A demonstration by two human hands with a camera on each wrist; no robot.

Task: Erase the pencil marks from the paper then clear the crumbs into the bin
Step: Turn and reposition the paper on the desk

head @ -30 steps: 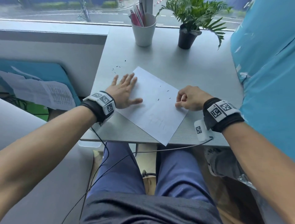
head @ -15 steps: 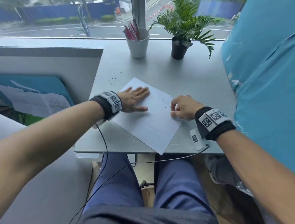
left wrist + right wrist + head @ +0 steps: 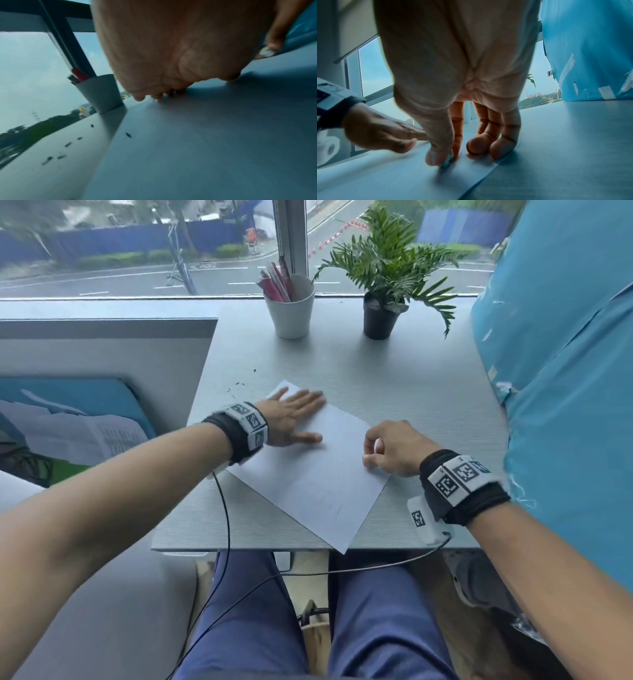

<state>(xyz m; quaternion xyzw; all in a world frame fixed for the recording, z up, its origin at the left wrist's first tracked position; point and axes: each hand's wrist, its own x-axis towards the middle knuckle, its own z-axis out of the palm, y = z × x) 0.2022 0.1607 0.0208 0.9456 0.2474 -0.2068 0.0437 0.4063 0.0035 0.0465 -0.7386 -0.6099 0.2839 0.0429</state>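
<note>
Pressing one paper [image 3: 308,474], flat left hand [image 3: 291,419]; right hand [image 3: 394,448] pinches one eraser [image 3: 447,161]

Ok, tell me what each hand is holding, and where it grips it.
Right hand pinches a small eraser between thumb and forefinger, its tip on the paper. Left hand holds nothing; it presses flat on the paper's far corner.

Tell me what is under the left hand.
The left hand lies flat on the far corner of the paper, which rests on the table. Any marks or crumbs beneath the palm are covered.
</note>
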